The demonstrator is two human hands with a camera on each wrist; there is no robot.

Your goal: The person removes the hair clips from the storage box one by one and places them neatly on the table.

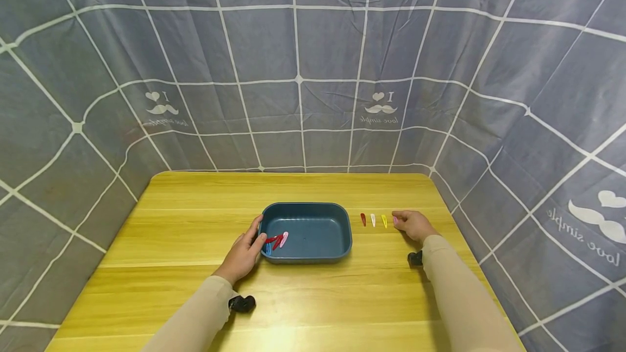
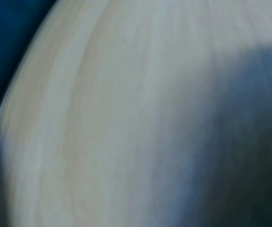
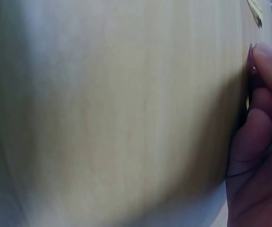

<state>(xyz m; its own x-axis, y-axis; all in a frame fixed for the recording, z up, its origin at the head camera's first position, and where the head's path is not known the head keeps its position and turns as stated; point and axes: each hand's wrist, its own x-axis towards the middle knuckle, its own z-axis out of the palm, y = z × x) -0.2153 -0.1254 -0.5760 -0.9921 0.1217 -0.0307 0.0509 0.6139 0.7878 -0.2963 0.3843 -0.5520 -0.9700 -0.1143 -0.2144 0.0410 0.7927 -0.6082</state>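
My left hand (image 1: 242, 255) grips the left side of a dark blue plastic basin (image 1: 313, 237), thumb over the rim. Inside, at its left end, lie a pink hair clip (image 1: 285, 239), red hair clips (image 1: 277, 242) and a blue hair clip (image 1: 268, 249). To the right of the basin, my right hand (image 1: 414, 225) pinches another pink hair clip (image 1: 395, 221) at the tabletop, mostly covered by the fingers. Left of it, a yellow hair clip (image 1: 384, 221), a white one (image 1: 373, 220) and a red one (image 1: 363, 219) form a row.
The wooden table (image 1: 186, 221) has rounded far corners. A grey curtain (image 1: 264, 107) with white grid lines hangs behind it and along both sides. Black wrist cameras sit under both sleeves. The left wrist view is blurred and shows mostly tabletop.
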